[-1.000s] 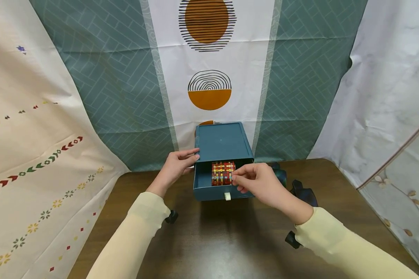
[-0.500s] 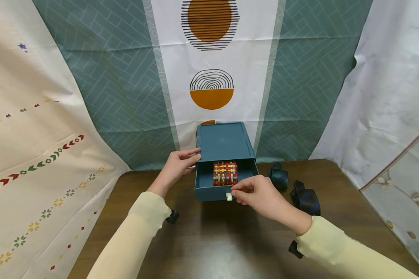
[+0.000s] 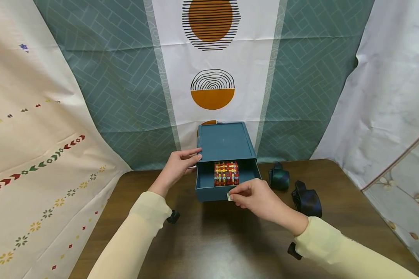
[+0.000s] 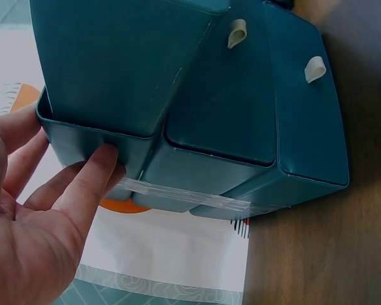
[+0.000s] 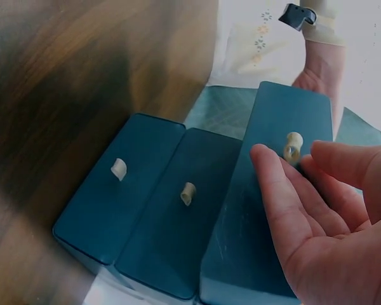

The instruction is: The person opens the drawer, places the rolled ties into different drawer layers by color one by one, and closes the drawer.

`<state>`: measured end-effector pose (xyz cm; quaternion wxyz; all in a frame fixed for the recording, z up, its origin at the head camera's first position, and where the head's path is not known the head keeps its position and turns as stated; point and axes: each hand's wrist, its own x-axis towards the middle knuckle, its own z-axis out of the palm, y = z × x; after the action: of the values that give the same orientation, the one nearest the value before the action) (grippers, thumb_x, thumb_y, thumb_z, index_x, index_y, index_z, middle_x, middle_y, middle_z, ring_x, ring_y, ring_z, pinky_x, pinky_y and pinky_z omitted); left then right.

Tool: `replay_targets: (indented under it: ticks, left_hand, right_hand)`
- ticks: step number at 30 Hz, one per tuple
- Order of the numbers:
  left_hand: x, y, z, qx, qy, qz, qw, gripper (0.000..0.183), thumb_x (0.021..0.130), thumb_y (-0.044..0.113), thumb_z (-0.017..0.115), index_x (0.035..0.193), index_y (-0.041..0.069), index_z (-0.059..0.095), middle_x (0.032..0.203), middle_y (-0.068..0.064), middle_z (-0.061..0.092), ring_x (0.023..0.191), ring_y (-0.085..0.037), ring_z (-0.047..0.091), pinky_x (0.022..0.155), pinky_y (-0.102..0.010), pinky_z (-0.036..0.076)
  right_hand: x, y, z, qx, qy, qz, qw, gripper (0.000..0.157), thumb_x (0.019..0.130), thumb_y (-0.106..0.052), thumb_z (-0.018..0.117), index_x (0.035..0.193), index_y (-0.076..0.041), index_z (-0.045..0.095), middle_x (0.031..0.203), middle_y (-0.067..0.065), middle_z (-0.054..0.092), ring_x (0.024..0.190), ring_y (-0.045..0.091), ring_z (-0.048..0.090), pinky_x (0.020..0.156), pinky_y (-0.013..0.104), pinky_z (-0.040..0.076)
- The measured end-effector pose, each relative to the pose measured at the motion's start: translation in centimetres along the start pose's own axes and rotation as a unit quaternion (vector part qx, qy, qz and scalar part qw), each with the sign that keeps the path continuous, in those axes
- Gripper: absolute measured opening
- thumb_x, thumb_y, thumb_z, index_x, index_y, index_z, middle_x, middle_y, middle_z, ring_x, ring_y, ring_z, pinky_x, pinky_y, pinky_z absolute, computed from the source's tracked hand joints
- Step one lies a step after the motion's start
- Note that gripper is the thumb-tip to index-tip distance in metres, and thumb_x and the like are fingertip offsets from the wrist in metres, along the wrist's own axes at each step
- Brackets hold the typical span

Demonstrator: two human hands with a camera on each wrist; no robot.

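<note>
A blue-teal drawer unit (image 3: 225, 140) stands at the back of the table, its top drawer (image 3: 209, 193) pulled out. Inside that drawer lies a roll with a red and yellow checked pattern (image 3: 226, 173). My left hand (image 3: 176, 168) rests its fingers against the unit's left side and top edge; the left wrist view shows a fingertip (image 4: 105, 155) pressing the casing. At the drawer front is my right hand (image 3: 256, 195), thumb and forefinger on either side of the pale pull tab (image 5: 293, 146). In the right wrist view a gap shows between these fingertips and the tab.
Two rolled neckties lie right of the unit, a dark green one (image 3: 279, 177) and a navy one (image 3: 307, 199). Below the top drawer, two shut drawers (image 5: 184, 210) have pale tabs. A patterned curtain (image 3: 211, 58) hangs close behind the unit.
My right hand has moved away from the checked roll, down to the pull tab on the drawer front. The roll stays in the drawer. My left hand keeps its place.
</note>
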<state>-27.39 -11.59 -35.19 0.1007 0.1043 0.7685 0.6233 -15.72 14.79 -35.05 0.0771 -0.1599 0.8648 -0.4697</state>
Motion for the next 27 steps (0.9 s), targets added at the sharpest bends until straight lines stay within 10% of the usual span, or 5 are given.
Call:
replay_targets:
  ticks: [27]
  left_hand:
    - [0.02, -0.20, 0.05, 0.005, 0.000, 0.007, 1.0000, 0.039, 0.089, 0.034, 0.064, 0.127, 0.028, 0.060, 0.135, 0.001, 0.054, 0.122, -0.017, 0.054, 0.094, -0.042, 0.050]
  right_hand:
    - [0.47, 0.33, 0.17, 0.001, -0.003, -0.009, 1.000, 0.015, 0.083, -0.022, 0.070, 0.096, -0.014, 0.076, 0.082, -0.002, 0.073, 0.070, 0.012, 0.064, 0.061, 0.024, 0.055]
